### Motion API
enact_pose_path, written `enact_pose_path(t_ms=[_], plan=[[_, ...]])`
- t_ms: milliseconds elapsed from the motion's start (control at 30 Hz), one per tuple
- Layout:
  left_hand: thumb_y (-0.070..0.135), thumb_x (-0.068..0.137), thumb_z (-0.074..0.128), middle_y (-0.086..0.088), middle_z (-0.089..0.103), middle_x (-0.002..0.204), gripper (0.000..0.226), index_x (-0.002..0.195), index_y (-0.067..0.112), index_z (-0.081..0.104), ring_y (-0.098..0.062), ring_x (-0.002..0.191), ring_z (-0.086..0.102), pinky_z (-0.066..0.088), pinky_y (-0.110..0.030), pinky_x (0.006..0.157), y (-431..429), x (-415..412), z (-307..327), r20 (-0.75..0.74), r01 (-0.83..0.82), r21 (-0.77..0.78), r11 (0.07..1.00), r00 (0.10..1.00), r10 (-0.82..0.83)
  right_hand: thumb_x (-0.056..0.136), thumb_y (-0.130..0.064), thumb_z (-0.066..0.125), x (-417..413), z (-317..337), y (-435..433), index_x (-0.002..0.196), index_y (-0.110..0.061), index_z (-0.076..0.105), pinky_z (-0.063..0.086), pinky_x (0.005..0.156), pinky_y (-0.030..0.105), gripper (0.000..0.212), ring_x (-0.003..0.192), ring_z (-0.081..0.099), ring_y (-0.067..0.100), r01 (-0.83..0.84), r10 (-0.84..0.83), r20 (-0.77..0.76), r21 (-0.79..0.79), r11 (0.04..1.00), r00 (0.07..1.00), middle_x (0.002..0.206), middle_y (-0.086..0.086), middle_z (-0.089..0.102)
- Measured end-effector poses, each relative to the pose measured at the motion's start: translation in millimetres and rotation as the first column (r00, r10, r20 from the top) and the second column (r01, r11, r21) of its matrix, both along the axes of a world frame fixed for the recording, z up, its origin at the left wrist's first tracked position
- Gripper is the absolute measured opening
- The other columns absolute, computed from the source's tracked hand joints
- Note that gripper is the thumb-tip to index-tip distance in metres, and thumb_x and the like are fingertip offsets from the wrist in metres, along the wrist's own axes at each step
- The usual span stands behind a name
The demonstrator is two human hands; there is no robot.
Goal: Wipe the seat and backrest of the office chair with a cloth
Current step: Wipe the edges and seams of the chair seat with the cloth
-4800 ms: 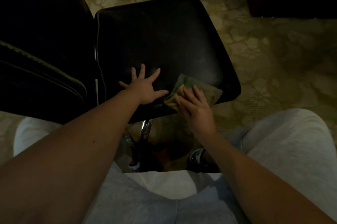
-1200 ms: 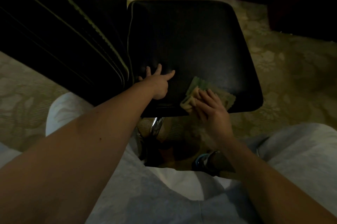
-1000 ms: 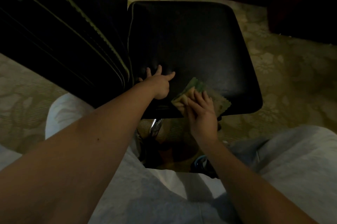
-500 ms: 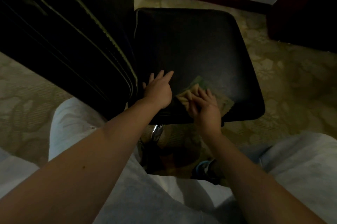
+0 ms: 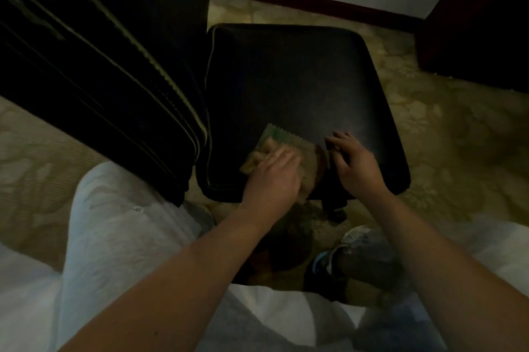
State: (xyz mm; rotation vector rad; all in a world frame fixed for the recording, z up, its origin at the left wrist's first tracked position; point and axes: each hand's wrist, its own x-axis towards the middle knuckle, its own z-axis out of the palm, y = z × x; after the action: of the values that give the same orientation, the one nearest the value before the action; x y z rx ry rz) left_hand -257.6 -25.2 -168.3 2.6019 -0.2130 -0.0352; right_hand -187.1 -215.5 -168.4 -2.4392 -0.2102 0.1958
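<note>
The office chair stands on patterned carpet (image 5: pixel 435 128) with its backrest (image 5: pixel 108 65) at view-left, so the black seat (image 5: pixel 289 77) faces view-right. The cloth (image 5: pixel 289 138) lies on the near part of the seat, closer to the backrest side. Its long axis runs roughly left to right, its zigzag-cut edge faces the far side, and its left end is bunched. The left hand (image 5: pixel 272 177) presses on the cloth with fingers extended toward the backrest, though blur hides the finer grip. The right hand (image 5: pixel 353 164) rests on the seat just right of the cloth, fingers relaxed and holding nothing.
</note>
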Motion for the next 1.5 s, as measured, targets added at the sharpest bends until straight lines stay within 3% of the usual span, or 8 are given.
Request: enact_pose_path(t_ms=[133, 267, 533, 733, 1000, 1167, 1367, 1500], plan=[[0.028, 0.111, 0.024, -0.012, 0.012, 0.170, 0.055, 0.161, 0.008, 0.015, -0.027, 0.158, 0.005, -0.002, -0.038, 0.126, -10, 18, -18, -0.129, 0.026, 0.210, 0.977, 0.992, 0.001, 0.104, -0.018, 0.046, 15, -19, -11, 0.144, -0.024, 0.051, 0.024, 0.118, 0.057, 0.040, 0.149, 0.022, 0.036, -0.140, 0.146, 0.026, -0.158, 0.977, 0.989, 0.157, 0.006, 0.040], [0.043, 0.110, 0.020, -0.008, -0.001, 0.172, 0.063, 0.163, 0.012, 0.003, -0.025, 0.158, -0.006, -0.010, -0.039, 0.125, -19, 37, -18, -0.166, -0.037, 0.264, 0.964, 0.983, 0.083, 0.106, -0.026, 0.041, 12, -29, -11, 0.151, -0.028, 0.041, 0.002, 0.123, 0.046, 0.044, 0.152, 0.011, 0.034, -0.170, 0.193, 0.059, -0.274, 0.946, 0.979, 0.162, 0.003, 0.027], [0.036, 0.106, 0.024, -0.021, 0.001, 0.169, 0.066, 0.161, 0.003, 0.009, -0.035, 0.158, -0.001, -0.004, -0.047, 0.126, -47, 17, -15, -0.076, -0.306, 0.240, 0.921, 0.940, 0.332, 0.106, -0.026, 0.044, 26, -34, -12, 0.146, -0.025, 0.049, 0.014, 0.120, 0.045, 0.041, 0.149, 0.025, 0.029, -0.097, 0.137, 0.159, -0.232, 0.968, 0.978, 0.156, 0.001, 0.041], [0.043, 0.103, 0.002, -0.016, -0.005, 0.170, 0.069, 0.162, 0.008, 0.002, -0.030, 0.158, -0.006, 0.002, -0.048, 0.128, -31, -1, -38, -0.061, -0.251, 0.306, 0.919, 0.958, 0.282, 0.104, -0.033, 0.030, 25, -38, -13, 0.150, -0.023, 0.043, 0.008, 0.123, 0.047, 0.048, 0.151, 0.019, 0.029, -0.141, 0.193, 0.161, -0.285, 0.948, 0.968, 0.160, 0.003, 0.034], [0.041, 0.102, 0.001, -0.010, 0.008, 0.171, 0.068, 0.162, 0.011, 0.014, -0.027, 0.158, 0.001, -0.002, -0.046, 0.128, -19, -4, -31, -0.046, -0.301, 0.256, 0.919, 0.945, 0.323, 0.101, -0.056, 0.018, 22, -41, -3, 0.155, -0.034, 0.029, -0.005, 0.121, 0.055, 0.059, 0.154, 0.004, 0.027, -0.111, 0.171, 0.113, -0.409, 0.906, 0.979, 0.165, -0.002, 0.019], [0.045, 0.104, 0.003, -0.010, 0.006, 0.171, 0.067, 0.162, 0.012, 0.008, -0.029, 0.158, 0.000, -0.001, -0.050, 0.128, -22, 2, -44, -0.021, -0.314, 0.381, 0.870, 0.937, 0.348, 0.100, -0.060, 0.011, 17, -39, 5, 0.157, -0.043, 0.014, -0.013, 0.116, 0.064, 0.059, 0.154, -0.007, 0.028, -0.093, 0.138, 0.053, -0.501, 0.860, 0.989, 0.168, -0.002, 0.005], [0.045, 0.100, -0.006, -0.008, -0.002, 0.171, 0.070, 0.162, 0.013, -0.001, -0.026, 0.158, -0.005, -0.002, -0.048, 0.128, -9, -16, -40, -0.049, -0.328, 0.338, 0.882, 0.930, 0.364, 0.101, -0.062, 0.014, 13, -39, 16, 0.156, -0.045, 0.008, -0.011, 0.117, 0.064, 0.058, 0.153, -0.010, 0.026, -0.089, 0.112, 0.014, -0.513, 0.854, 0.994, 0.168, -0.005, -0.001], [0.044, 0.104, 0.002, -0.010, 0.000, 0.171, 0.068, 0.163, 0.011, 0.003, -0.028, 0.158, -0.004, 0.001, -0.050, 0.128, -14, -27, -44, -0.027, -0.443, 0.324, 0.836, 0.879, 0.476, 0.101, -0.062, 0.012, 9, -39, 21, 0.157, -0.044, 0.006, -0.010, 0.117, 0.065, 0.059, 0.153, -0.011, 0.027, -0.074, 0.089, 0.003, -0.536, 0.841, 0.996, 0.168, -0.004, -0.003]])
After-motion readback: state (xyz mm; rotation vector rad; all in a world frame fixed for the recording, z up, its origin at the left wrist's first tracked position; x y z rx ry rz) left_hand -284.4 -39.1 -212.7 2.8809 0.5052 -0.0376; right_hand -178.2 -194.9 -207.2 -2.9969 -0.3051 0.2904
